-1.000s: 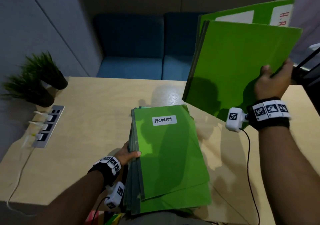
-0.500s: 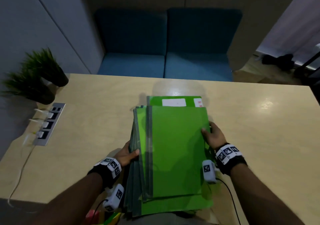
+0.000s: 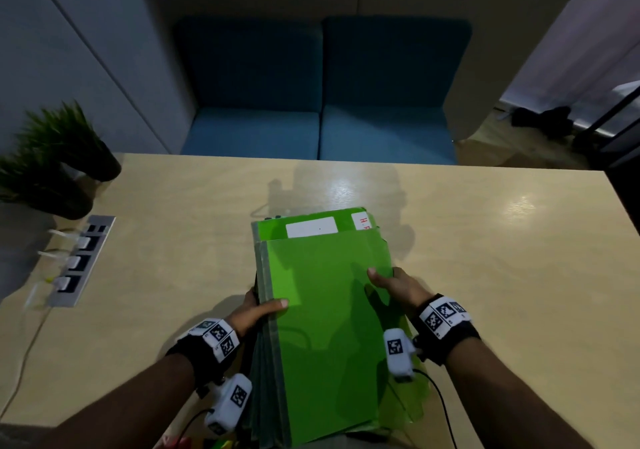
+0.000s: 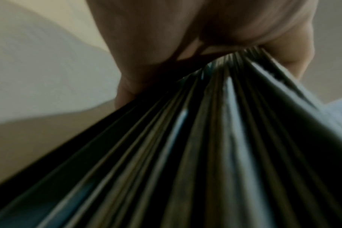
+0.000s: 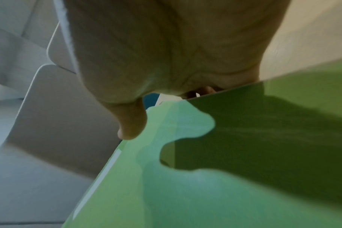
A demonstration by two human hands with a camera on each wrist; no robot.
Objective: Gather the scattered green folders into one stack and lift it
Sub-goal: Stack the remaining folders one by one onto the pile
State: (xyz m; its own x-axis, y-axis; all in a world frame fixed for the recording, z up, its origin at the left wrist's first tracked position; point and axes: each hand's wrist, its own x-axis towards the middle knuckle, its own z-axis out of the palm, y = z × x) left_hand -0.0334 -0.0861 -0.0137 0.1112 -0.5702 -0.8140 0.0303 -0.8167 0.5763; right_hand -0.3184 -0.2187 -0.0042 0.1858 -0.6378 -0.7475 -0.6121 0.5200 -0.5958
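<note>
One stack of green folders (image 3: 325,327) sits at the near middle of the wooden table (image 3: 485,258). A folder with a white label (image 3: 311,227) sticks out at its far end. My left hand (image 3: 258,310) grips the stack's left spine edge, thumb on top, fingers underneath. The left wrist view shows the fanned folder edges (image 4: 215,146) pinched in that hand (image 4: 185,46). My right hand (image 3: 393,284) grips the right edge, thumb on the top cover. In the right wrist view the right hand (image 5: 166,61) has its thumb on the green cover (image 5: 224,169).
Two potted grass plants (image 3: 52,157) stand at the table's far left. A power socket strip (image 3: 81,261) with white plugs lies set into the left side. A blue sofa (image 3: 322,102) stands beyond the far edge.
My right hand brought two folders down from the air onto the stack. Both hands now grip the stack's sides, with the left thumb moved onto the top cover.
</note>
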